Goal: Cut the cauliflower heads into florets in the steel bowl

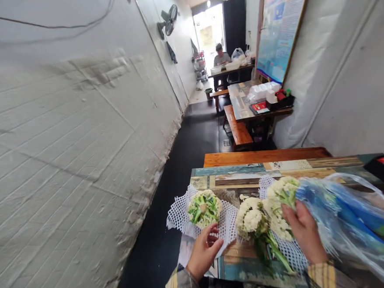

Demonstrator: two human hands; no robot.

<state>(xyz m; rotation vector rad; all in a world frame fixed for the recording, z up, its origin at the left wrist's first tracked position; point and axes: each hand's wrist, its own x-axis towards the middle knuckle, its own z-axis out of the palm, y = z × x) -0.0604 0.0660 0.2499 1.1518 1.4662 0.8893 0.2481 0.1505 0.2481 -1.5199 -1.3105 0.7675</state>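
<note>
Three cauliflower heads lie on a painted wooden table [247, 175]. The left cauliflower [204, 207] rests stem-up on white foam netting [180, 217]. My left hand [204, 249] sits just in front of it, fingers curled on the netting's near edge. The middle cauliflower [251, 218] lies with its green stalk pointing toward me. My right hand [303, 230] is closed on the right cauliflower [281, 195], which sits in another piece of netting beside a blue-and-clear plastic bag [344, 214].
A white tiled wall runs along the left, with a dark floor aisle [198, 135] beside the table. A wooden bench [265, 156] stands beyond the table. Further tables with boxes stand behind, and a person sits at the far table [221, 56].
</note>
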